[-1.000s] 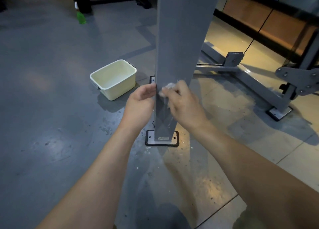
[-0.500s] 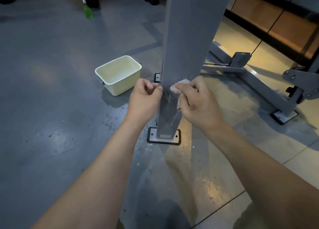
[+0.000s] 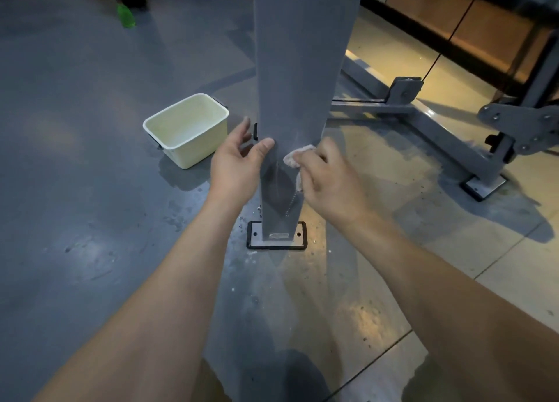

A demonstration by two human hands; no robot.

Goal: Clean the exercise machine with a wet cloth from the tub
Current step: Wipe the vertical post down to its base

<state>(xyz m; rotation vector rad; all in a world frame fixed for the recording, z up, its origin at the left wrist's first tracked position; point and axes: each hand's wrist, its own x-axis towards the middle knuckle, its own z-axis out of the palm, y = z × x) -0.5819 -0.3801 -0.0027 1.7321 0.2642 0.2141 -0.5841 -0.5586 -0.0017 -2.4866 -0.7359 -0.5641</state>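
Cream tub (image 3: 186, 129) is set beside grey post (image 3: 299, 68); crumpled white cloth (image 3: 295, 157) is gripped by right fingers (image 3: 307, 162), left fingers (image 3: 241, 133) released

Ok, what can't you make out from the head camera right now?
All head view.
Cloth: mostly covered by the right hand, so its size is unclear.
Post: top cut off by the upper edge; back faces hidden by the post itself.
Tub: water inside unreadable against the pale walls.
Green bottle: too small and dim to read.
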